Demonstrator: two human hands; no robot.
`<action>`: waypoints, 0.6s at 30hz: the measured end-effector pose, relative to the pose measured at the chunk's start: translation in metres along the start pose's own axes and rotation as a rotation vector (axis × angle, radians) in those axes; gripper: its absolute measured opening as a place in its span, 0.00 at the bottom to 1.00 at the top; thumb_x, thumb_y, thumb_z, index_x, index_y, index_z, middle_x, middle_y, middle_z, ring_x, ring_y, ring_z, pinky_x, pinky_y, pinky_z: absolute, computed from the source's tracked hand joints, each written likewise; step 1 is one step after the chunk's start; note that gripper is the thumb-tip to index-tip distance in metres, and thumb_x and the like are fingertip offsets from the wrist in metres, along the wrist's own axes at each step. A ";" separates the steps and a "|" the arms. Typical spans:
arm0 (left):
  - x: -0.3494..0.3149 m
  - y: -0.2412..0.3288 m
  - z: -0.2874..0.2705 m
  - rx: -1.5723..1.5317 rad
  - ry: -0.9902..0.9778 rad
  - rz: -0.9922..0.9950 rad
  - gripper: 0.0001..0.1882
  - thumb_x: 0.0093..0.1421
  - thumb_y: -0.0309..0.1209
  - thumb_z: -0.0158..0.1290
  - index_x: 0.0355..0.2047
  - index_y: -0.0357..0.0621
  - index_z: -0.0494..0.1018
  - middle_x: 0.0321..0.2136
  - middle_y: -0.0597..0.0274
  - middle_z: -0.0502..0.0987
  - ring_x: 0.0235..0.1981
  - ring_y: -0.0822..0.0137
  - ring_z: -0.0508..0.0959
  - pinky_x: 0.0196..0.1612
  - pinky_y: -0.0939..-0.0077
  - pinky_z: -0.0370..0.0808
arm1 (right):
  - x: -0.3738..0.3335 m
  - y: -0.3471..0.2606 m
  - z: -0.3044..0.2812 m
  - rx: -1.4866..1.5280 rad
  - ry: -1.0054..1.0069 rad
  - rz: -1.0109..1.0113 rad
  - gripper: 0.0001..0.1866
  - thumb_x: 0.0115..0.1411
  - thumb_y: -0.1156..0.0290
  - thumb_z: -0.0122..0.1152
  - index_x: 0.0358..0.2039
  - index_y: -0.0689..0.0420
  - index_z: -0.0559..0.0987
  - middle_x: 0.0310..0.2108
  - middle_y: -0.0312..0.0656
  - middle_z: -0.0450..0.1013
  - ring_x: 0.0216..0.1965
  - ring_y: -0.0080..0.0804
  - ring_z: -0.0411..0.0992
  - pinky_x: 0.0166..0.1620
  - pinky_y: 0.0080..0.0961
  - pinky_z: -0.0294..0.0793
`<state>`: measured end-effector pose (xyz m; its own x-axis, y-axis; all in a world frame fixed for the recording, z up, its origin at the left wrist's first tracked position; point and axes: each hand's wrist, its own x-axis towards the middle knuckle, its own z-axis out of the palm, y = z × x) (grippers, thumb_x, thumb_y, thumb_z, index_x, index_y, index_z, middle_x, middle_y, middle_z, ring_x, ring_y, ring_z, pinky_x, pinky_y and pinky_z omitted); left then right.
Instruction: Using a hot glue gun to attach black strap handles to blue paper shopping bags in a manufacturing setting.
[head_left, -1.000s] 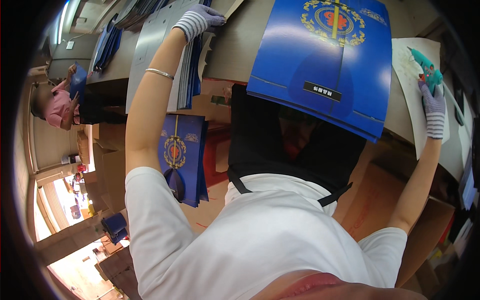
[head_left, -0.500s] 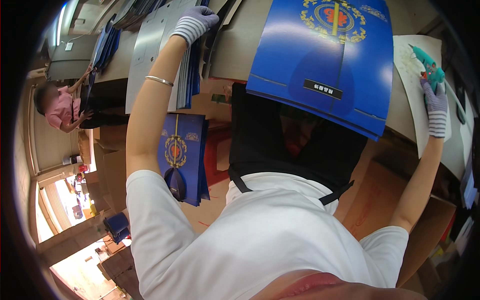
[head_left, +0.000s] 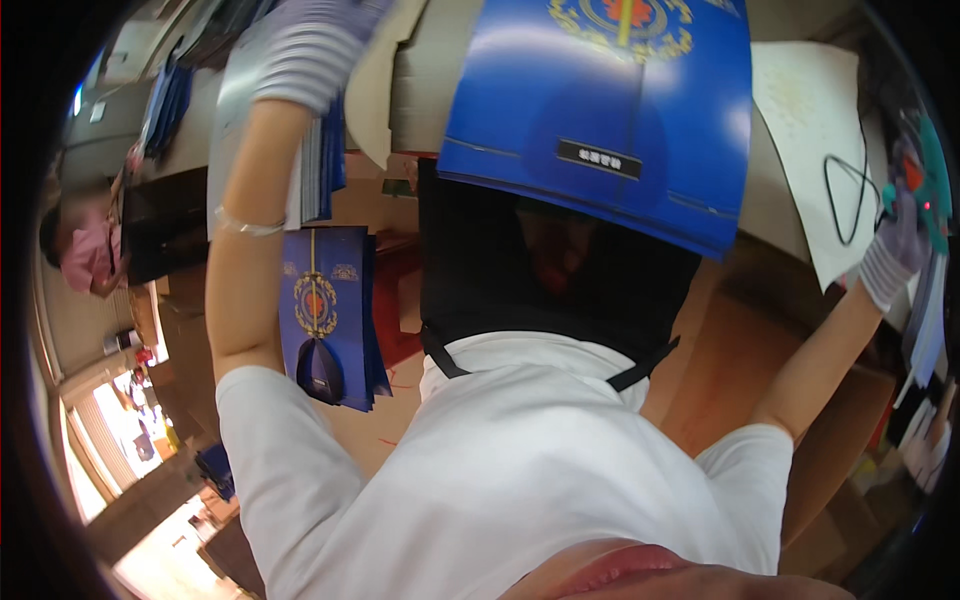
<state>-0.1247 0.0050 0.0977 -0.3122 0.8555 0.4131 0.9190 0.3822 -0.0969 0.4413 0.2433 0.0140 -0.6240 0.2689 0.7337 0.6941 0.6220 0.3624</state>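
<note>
My left hand (head_left: pixel 315 50), in a grey-and-white striped glove, is at the upper left, blurred by motion. It appears to grip a pale curved card piece (head_left: pixel 375 110) with a dark edge. At the far right my gloved right hand (head_left: pixel 900 245) is closed around a teal hot glue gun (head_left: pixel 932 185), its black cord (head_left: pixel 850 200) looped over a white sheet (head_left: pixel 800 120) with dried glue spots. A stack of blue printed card bags (head_left: pixel 600 110) with gold and red ornament lies in front of me, overhanging the table's near edge.
Grey flat cards (head_left: pixel 235 110) are stacked under my left forearm. Below them more blue bags (head_left: pixel 320 270) stand, with a black rounded flap on the front. Brown cardboard (head_left: pixel 820 430) is at the right. Another person (head_left: pixel 90 250) in pink is at the far left.
My right hand has carried the glue gun off the white sheet, right and toward me. My left hand has shifted left; a pale curved piece now shows beside it. The whole view has shifted.
</note>
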 end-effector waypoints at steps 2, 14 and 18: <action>-0.005 0.019 0.027 -0.002 -0.316 -0.133 0.28 0.55 0.49 0.58 0.46 0.38 0.75 0.40 0.43 0.78 0.45 0.47 0.77 0.51 0.61 0.73 | 0.029 -0.045 -0.022 0.805 0.149 0.443 0.12 0.61 0.78 0.60 0.46 0.65 0.79 0.39 0.37 0.78 0.30 0.18 0.72 0.32 0.14 0.69; -0.001 -0.083 0.107 -0.112 -0.428 -0.141 0.23 0.51 0.43 0.63 0.44 0.43 0.80 0.38 0.53 0.82 0.40 0.58 0.82 0.49 0.70 0.76 | 0.033 -0.076 -0.031 1.166 -0.028 0.545 0.16 0.60 0.78 0.61 0.50 0.64 0.77 0.43 0.42 0.78 0.39 0.23 0.75 0.45 0.19 0.72; -0.004 -0.092 0.104 -0.213 -0.432 -0.184 0.23 0.52 0.45 0.64 0.43 0.43 0.81 0.38 0.57 0.83 0.39 0.61 0.82 0.48 0.71 0.76 | 0.050 -0.094 -0.032 1.116 0.013 0.428 0.18 0.60 0.76 0.62 0.52 0.63 0.76 0.42 0.40 0.78 0.35 0.18 0.75 0.33 0.11 0.71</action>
<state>-0.2331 0.0030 0.0107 -0.5028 0.8643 -0.0106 0.8542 0.4987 0.1472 0.3568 0.1747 0.0348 -0.4102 0.6064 0.6811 0.1461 0.7809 -0.6073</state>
